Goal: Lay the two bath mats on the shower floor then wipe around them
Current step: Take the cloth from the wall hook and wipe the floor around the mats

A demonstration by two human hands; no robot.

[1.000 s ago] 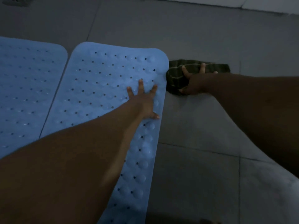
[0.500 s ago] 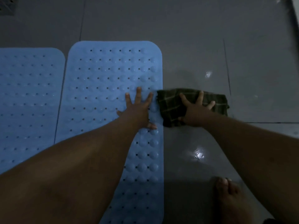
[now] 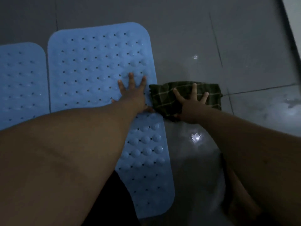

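Observation:
Two light blue perforated bath mats lie flat side by side on the grey tiled floor: the right mat (image 3: 97, 66) in the middle, the left mat (image 3: 19, 82) at the left edge. My left hand (image 3: 133, 93) rests flat with fingers spread on the right mat near its right border. A dark green checked cloth (image 3: 210, 93) lies on the wet floor right against that border. My right hand (image 3: 190, 105) presses down on the cloth with fingers splayed.
The grey floor tiles (image 3: 195, 38) are wet and shiny to the right of the mats, with bright reflections. A pale wall base (image 3: 294, 18) runs along the top right corner. My leg (image 3: 241, 198) shows at the lower right.
My right hand has drawn the cloth back along the right mat's border, from its far corner toward me. My left hand has stayed flat on the mat.

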